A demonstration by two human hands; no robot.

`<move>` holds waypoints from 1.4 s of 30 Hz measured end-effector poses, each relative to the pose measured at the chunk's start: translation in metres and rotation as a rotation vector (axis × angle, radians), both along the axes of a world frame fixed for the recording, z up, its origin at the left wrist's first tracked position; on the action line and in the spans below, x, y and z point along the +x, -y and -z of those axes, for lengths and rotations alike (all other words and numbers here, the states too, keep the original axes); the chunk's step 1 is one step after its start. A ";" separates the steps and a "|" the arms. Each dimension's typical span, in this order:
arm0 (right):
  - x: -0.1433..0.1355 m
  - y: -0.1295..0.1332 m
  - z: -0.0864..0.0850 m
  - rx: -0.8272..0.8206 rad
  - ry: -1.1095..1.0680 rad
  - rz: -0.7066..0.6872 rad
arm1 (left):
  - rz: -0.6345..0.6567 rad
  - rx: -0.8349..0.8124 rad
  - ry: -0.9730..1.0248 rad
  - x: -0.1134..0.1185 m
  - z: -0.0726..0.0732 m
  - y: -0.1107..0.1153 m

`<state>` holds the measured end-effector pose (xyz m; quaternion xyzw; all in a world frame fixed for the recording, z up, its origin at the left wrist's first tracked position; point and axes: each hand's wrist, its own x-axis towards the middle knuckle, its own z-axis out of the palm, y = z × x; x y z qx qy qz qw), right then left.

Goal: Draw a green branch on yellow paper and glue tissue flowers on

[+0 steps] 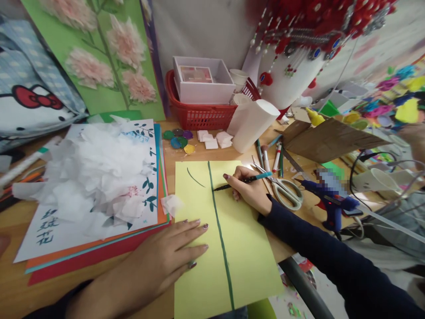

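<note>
Right hand: the right hand (247,190) pinched a teal-capped brush pen (244,180), fingers clamped tight round its thin barrel.
Pen tip: it touched the long dark green line (221,239), near the top.
Left hand: the left hand (166,261) lay flat, fingers slightly spread, pressing the sheet's left edge.
Sheet: a smooth, pale yellow-green paper sheet (245,252) lay on the wooden table (13,292).
Nearby: metal scissors (282,188) just right of the pen; crumpled white tissue (96,177) on stacked coloured card.
</note>
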<state>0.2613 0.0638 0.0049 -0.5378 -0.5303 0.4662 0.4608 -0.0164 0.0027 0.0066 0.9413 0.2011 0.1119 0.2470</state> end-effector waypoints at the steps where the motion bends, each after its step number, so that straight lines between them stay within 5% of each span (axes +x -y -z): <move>1: 0.000 0.000 0.000 0.002 -0.004 0.000 | 0.001 0.007 -0.005 0.000 0.000 0.000; 26: 0.001 0.023 -0.001 -0.080 0.001 -0.087 | -0.043 -0.070 0.056 -0.002 0.015 0.004; 42: 0.003 0.046 0.000 -0.114 -0.012 -0.129 | -0.030 -0.068 0.050 -0.002 0.009 0.001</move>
